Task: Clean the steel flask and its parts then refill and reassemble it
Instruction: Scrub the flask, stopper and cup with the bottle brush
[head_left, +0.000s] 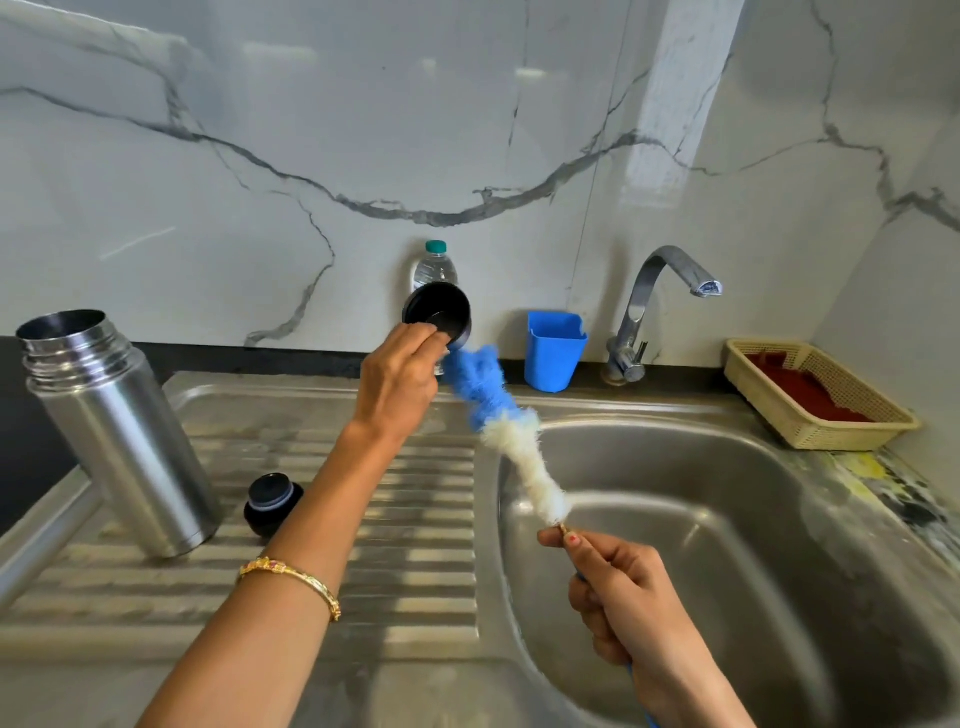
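The open steel flask (111, 426) stands upright on the ribbed drainboard (395, 571) at the left, with no lid on. Its black stopper (272, 503) lies just to its right on the drainboard. My left hand (397, 382) holds the black cup lid (439, 314) raised, its open side turned toward me. My right hand (626, 597) grips the handle of a bottle brush (501, 431) with blue and white bristles. The brush's blue tip touches the lower rim of the cup lid, above the sink's left edge.
The steel sink basin (727, 545) lies at the right, with a tap (660, 306) behind it. A blue plastic holder (553, 351) and a water bottle (435, 267) stand by the marble wall. A cream basket (815, 395) with a red cloth sits at the far right.
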